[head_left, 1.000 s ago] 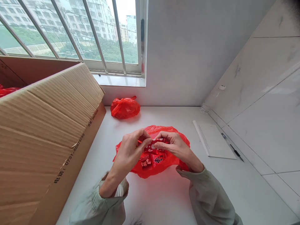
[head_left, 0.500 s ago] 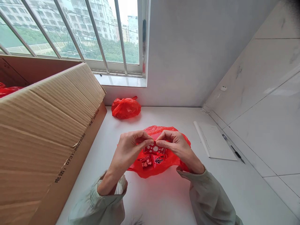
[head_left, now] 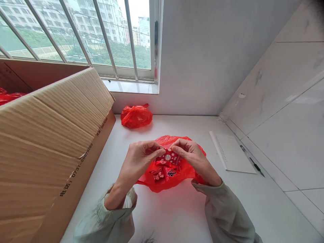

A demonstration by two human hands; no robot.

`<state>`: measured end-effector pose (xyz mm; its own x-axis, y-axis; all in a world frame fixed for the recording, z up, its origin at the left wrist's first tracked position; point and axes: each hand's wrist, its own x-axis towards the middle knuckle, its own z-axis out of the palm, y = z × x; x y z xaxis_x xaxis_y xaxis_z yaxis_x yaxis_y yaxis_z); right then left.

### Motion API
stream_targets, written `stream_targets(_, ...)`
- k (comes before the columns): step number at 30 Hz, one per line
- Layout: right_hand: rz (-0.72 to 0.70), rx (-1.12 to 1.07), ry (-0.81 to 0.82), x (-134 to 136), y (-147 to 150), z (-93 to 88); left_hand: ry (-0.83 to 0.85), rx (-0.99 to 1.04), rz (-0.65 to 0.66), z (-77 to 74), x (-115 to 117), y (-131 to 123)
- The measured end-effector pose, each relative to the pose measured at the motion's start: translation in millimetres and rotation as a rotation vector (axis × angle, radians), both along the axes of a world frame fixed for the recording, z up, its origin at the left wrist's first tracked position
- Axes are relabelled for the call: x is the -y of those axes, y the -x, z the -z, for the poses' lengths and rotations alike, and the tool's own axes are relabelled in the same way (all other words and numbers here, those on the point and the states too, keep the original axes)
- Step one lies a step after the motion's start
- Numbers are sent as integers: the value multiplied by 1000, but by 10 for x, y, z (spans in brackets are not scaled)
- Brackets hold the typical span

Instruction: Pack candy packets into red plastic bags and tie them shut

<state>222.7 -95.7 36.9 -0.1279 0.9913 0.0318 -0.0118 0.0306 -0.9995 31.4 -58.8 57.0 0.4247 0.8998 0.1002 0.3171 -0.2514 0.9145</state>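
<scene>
The left hand (head_left: 136, 157) and right hand (head_left: 192, 155) pinch a packet (head_left: 168, 157), lower centre of frame. A red bag (head_left: 165, 187) lies beneath.

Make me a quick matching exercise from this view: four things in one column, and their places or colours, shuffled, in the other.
Things:
1. Patterned red packet
2. Bunched-up red bag
3. Cardboard box
4. Pen

Places or colours:
A. Beside the right edge of the notepad
B. Tan, filling the far left
C. Pinched between the fingers of the left hand and right hand
D. At the back of the white table, beneath the window

Right pairs: 1-C, 2-D, 3-B, 4-A
</scene>
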Motion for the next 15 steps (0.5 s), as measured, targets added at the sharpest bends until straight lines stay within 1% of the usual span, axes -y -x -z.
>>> stream_targets(2,-47,-16,48,-1,-12,-13,-13,-23,-29,-4,-6,7)
stream_targets(5,-104,-48,118,-11,-28,-13,-2,-28,-3,2,-24,38)
stream_targets(6,-98,-61,126,-16,-33,-7,23,-9,30,3,-28,51)
stream_targets(9,-66,-72,133,-32,-57,17,153,30,183,0,-33,84)
stream_targets(11,-78,-42,141,-35,-83,25,215,16,241,0,-35,98)
stream_targets(13,-117,1,164,-27,-113,22,236,6,236,9,-40,104)
stream_targets(15,-185,24,197,-12,-136,10,232,3,216,25,-49,104)
